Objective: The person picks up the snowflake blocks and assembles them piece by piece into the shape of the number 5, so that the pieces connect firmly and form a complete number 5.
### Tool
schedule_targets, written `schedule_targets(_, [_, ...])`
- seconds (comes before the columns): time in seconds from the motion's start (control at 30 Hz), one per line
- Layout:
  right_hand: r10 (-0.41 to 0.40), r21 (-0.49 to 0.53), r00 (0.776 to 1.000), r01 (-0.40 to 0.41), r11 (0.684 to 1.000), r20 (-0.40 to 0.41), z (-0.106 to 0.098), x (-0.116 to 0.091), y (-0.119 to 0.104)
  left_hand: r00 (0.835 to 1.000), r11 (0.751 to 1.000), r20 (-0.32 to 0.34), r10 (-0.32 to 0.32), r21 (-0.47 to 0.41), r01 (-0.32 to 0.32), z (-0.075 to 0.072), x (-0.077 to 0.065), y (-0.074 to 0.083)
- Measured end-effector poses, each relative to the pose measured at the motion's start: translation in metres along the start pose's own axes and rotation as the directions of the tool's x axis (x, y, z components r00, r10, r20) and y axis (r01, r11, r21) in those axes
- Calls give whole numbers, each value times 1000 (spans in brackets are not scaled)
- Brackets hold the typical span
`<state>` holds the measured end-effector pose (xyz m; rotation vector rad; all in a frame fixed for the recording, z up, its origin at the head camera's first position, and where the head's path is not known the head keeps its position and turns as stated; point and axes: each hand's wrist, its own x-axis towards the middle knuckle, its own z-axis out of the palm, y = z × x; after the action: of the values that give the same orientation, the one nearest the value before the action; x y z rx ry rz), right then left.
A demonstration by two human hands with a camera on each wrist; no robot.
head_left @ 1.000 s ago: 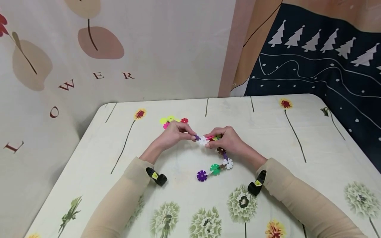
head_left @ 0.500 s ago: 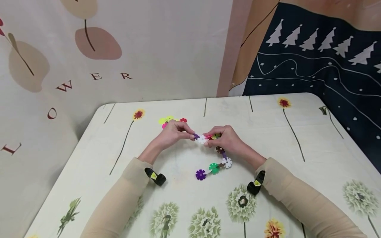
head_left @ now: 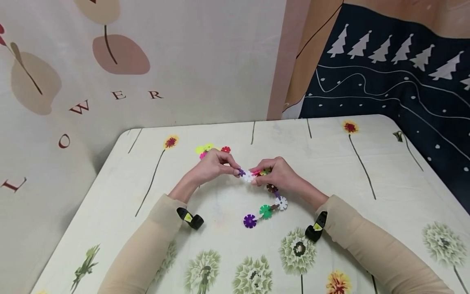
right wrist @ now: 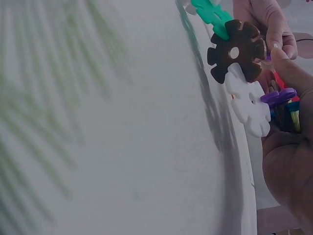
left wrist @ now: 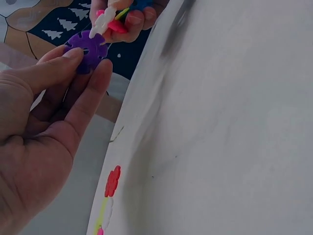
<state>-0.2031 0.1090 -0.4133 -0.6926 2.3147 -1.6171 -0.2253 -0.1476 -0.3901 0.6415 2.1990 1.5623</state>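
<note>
My left hand [head_left: 216,165] pinches a purple snowflake disc [left wrist: 88,54] between thumb and fingers. A white snowflake disc [head_left: 248,176] meets that disc's edge between the two hands. With its thumb and fingers my right hand [head_left: 282,173] grips a chain of joined snowflake discs at the white disc and a pink disc [head_left: 257,173]. Below that hand the chain curves left through a brown disc [right wrist: 234,32], another white disc [head_left: 281,203] and a green disc [head_left: 265,211] to a purple end disc [head_left: 250,221]. The right fingers partly cover the chain.
Behind my left hand lies a small group of discs, with a yellow disc [head_left: 208,146], a red disc [head_left: 225,150] and a pink disc [head_left: 202,156] showing. A flower-print cloth [head_left: 220,232] covers the table. Printed curtains [head_left: 213,81] hang at its back and right.
Both hands have dipped slightly in the last half second, still holding the discs. The chain's lower end has shifted a little down and right. The head view has turned slightly.
</note>
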Motion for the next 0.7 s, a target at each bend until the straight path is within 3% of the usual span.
schedule_targets(0.27, [10, -18, 1000, -10, 1000, -7, -1, 1, 1, 1000, 999, -25, 19, 45, -18, 3, -1, 3])
schedule_targets(0.47, [-39, -10, 998, 40, 999, 52, -7, 1, -2, 1000, 999, 15, -14, -44, 15, 2, 0, 0])
schedule_targets(0.7, [-22, -1, 1000, 22, 1000, 12, -4, 2, -2, 999, 994, -42, -11, -108, 6, 6, -1, -2])
